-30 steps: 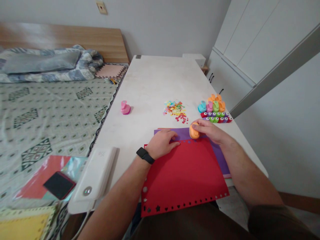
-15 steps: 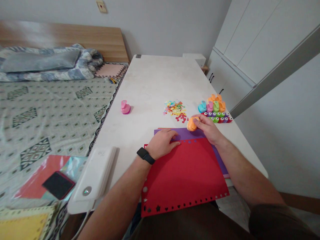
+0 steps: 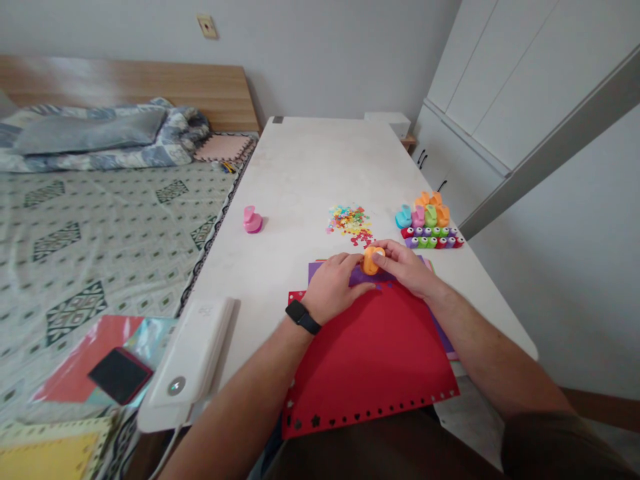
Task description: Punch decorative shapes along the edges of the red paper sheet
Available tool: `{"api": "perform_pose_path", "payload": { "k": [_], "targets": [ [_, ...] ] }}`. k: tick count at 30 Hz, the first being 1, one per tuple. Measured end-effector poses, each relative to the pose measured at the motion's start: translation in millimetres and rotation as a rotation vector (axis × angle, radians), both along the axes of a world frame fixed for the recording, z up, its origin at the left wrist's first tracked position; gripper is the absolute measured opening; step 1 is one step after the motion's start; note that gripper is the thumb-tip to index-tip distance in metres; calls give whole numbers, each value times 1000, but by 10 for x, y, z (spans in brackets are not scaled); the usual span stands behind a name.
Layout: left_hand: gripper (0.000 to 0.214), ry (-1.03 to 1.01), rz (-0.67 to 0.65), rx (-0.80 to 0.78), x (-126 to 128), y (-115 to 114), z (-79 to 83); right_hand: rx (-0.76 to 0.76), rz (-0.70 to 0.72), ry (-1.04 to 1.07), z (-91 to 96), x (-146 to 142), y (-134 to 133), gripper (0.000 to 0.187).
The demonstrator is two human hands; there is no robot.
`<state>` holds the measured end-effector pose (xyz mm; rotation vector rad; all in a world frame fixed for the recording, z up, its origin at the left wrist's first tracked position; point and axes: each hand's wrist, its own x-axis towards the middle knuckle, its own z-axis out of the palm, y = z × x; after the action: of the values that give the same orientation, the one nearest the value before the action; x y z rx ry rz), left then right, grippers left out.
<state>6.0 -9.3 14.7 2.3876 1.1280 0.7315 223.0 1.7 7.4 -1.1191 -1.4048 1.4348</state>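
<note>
the right hand (image 3: 404, 268) grips the orange punch (image 3: 371, 262) by the far edge of the red sheet (image 3: 373, 353); the left hand's (image 3: 331, 287) hold beside it i cannot tell. the punch looks light, rigid, best held round its body.

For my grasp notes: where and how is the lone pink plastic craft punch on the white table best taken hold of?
Probably by both sides of its rounded body, coming from the near side with the left hand: the pink plastic craft punch stands apart on its broad base, lever uppermost.
</note>
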Motion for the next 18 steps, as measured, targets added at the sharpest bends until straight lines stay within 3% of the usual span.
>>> {"api": "perform_pose_path", "payload": {
  "k": [9, 15, 18],
  "targets": [
    [32, 11, 102, 79, 61, -14, 50, -45, 69, 54, -18, -62, -19, 43],
    [28, -69, 113, 26, -7, 16, 101, -32, 87, 53, 4, -52, -30, 45],
    [27, -78, 183, 43, -106, 98, 164, -35, 51, 20, -23, -43, -18, 47]
  ]
}}
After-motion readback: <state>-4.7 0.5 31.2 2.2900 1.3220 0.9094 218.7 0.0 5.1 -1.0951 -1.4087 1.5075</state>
